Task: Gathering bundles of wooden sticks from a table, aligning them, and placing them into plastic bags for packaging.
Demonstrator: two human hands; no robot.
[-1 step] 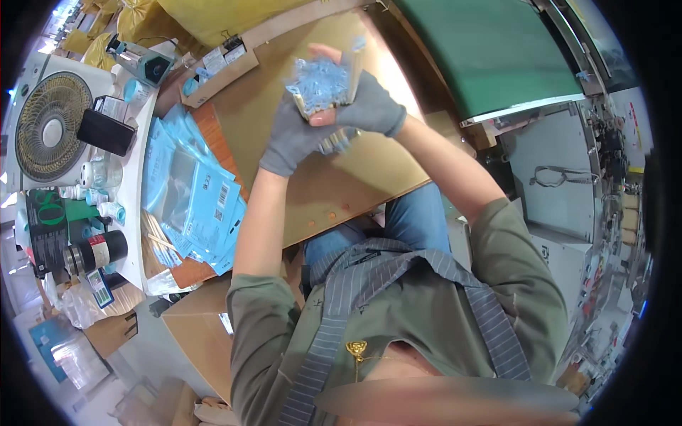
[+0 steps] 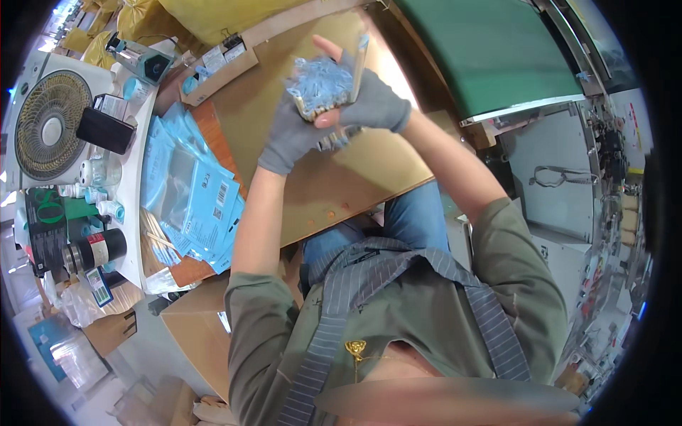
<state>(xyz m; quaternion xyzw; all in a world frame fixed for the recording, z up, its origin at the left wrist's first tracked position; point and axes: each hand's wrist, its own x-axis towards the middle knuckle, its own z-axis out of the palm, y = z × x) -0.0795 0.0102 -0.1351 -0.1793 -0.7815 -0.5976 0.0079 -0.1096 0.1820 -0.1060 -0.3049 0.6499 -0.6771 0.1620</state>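
Both my hands hold a bundle of thin sticks with pale blue, wrapped-looking ends (image 2: 321, 85) above the cardboard-covered table. My left hand (image 2: 288, 135), in a grey fingerless glove, is closed around the bundle's near left side. My right hand (image 2: 376, 103), gloved the same way, presses the right side, where a pale stick stands out along the edge. One bare fingertip lies across the front of the bundle, and another finger sticks up behind it. The other end of the bundle (image 2: 341, 138) shows beneath my hands, blurred. The sticks' exact kind cannot be made out.
To the left lie flat light-blue packages (image 2: 195, 192) and several loose wooden sticks (image 2: 160, 238). Beyond them are a fan (image 2: 53, 128), a dark phone (image 2: 106, 131) and a black bottle (image 2: 99, 248). A small cardboard tray (image 2: 224, 74) stands behind; a green surface (image 2: 490, 57) is at right.
My right hand has shifted slightly to the right, and the finger behind the bundle is raised higher. The bundle stays held between both hands.
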